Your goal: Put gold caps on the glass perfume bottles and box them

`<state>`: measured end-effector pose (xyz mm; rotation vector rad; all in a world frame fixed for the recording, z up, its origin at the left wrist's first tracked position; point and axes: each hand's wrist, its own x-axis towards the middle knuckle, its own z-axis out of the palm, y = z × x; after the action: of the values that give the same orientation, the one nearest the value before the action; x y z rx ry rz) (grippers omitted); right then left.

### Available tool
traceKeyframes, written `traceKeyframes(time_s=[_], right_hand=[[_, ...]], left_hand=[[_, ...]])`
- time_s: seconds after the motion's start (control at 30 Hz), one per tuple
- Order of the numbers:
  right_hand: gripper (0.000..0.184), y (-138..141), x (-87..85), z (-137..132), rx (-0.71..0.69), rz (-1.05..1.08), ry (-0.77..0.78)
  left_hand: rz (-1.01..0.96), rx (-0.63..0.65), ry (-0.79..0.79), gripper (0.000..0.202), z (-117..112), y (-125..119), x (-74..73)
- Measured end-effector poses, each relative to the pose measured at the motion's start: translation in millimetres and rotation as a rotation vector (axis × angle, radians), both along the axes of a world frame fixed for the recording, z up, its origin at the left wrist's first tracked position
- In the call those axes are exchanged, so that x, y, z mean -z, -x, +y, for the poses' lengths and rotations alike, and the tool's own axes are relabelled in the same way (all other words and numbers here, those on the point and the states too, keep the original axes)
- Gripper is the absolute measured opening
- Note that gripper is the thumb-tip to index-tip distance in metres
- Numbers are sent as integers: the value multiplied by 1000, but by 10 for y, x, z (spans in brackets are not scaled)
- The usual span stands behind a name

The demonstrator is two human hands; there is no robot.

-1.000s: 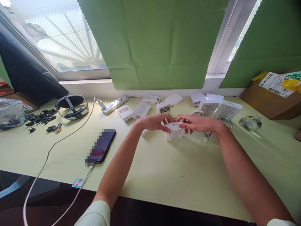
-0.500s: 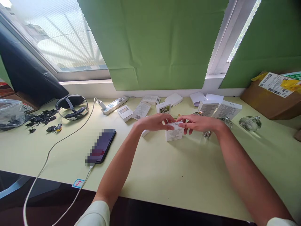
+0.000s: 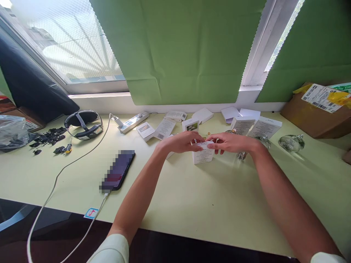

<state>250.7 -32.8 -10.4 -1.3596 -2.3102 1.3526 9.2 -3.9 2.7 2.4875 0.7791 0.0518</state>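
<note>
A small white carton with fine print on its front stands upright on the table. My left hand reaches over its left side, with the thumb and fingers closed at the top edge. From the other side my right hand pinches the top right corner. Another white box shows partly beneath my left hand. Just behind stands a white box with a picture. Close to my right hand are a glass ornament and printed white cartons, partly hidden by the hand.
Several white boxes lie along the back, near a power strip. A clear glass ornament and a cardboard box are at right. Leftward lie a phone on its cable, a head-worn device and black parts.
</note>
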Motion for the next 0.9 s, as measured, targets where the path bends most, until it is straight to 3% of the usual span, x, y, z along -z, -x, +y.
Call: traceKeyframes(time_s=[0.33, 0.5, 0.63, 0.9], right_hand=[[51, 62, 14, 4, 34, 54, 43], [50, 30, 0, 0, -1, 13, 24], [47, 25, -5, -4, -50, -66, -81], [37, 161, 12, -30, -13, -116, -199]], left_hand=[[32, 44, -208, 31, -42, -32, 1], [62, 34, -210, 33, -76, -39, -14], [127, -27, -190, 40, -158, -49, -62], [234, -103, -181, 41, -266, -45, -147]])
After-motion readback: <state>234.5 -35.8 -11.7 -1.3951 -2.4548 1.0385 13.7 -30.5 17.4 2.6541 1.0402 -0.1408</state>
